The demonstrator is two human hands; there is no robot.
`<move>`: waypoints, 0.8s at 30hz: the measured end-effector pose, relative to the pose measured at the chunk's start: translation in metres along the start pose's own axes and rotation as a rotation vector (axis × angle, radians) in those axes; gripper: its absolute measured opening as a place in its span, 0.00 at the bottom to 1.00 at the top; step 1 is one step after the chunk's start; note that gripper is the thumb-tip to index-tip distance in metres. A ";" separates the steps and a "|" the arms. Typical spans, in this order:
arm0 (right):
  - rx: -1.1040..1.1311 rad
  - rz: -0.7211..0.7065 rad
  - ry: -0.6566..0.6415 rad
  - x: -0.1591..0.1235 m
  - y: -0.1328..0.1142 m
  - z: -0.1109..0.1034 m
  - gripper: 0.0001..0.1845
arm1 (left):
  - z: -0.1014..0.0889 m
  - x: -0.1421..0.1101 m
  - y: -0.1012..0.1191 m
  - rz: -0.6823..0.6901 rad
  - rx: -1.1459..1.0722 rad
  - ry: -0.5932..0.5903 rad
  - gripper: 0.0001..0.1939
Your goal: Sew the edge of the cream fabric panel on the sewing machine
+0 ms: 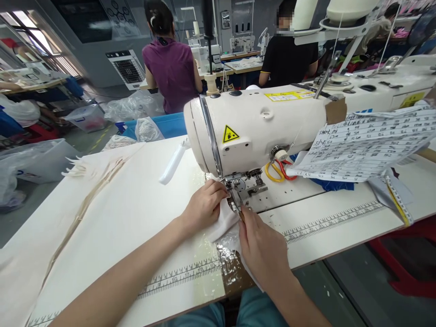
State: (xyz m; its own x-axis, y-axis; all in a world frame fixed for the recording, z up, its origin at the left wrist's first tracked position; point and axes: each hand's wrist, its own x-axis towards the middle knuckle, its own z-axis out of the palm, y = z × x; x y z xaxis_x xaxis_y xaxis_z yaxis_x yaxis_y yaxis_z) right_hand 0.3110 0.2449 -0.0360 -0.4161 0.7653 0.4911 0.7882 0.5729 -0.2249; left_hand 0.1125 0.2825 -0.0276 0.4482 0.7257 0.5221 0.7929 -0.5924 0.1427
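Note:
A small piece of white cloth (223, 222) lies under the presser foot (238, 193) of a cream sewing machine (259, 127). My left hand (204, 204) rests on the cloth just left of the foot, fingers curled and pressing it down. My right hand (262, 245) pinches the near edge of the cloth right in front of the needle, with a thin dark tool tip showing at its fingertips. The cloth's lower part is hidden under my right hand.
Scissors with yellow and red handles (277, 170) lie behind the machine's foot beside a blue cloth (332, 185). A printed paper sheet (368, 145) hangs off the machine at right. A ruler strip (334, 220) runs along the white table. Two people work at machines behind.

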 end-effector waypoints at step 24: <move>0.223 -0.049 -0.144 -0.079 0.030 -0.041 0.16 | -0.003 -0.023 0.030 -0.113 0.082 -0.230 0.23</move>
State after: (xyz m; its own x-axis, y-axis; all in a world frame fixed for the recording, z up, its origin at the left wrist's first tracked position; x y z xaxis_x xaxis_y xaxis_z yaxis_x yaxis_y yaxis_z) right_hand 0.3861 0.1891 -0.0471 -0.5240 0.7598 0.3849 0.6528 0.6485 -0.3914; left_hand 0.1248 0.2467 -0.0325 0.4293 0.8518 0.3003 0.8701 -0.4792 0.1154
